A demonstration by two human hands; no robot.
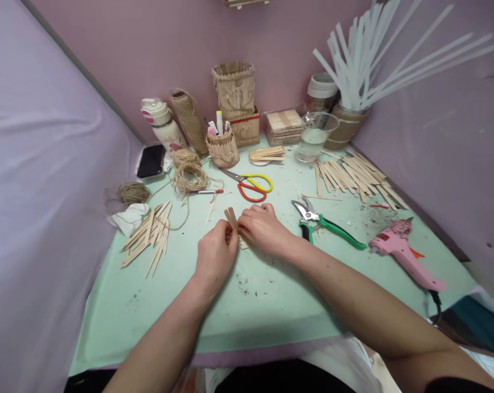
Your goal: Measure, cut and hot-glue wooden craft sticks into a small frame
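At the middle of the table my left hand (217, 246) and my right hand (266, 228) meet, their fingers pinched on wooden craft sticks (231, 217). Two stick ends rise between the fingertips, tilted slightly left. Beneath my right hand shows a small piece of pale wood with a notched edge (244, 242); most of it is hidden by the fingers. Scissors with one yellow and one red handle (253, 185) lie just beyond my hands. To the right of my right hand, green-handled pruning shears (326, 224) rest with their blades apart.
Loose craft sticks lie at left (150, 234) and right (353, 174). A pink glue gun (406, 254) sits at the right edge. Behind stand a twine coil (189, 173), a pen holder (222, 150), a plastic cup of water (312, 143) and a jar of white glue sticks (347, 123).
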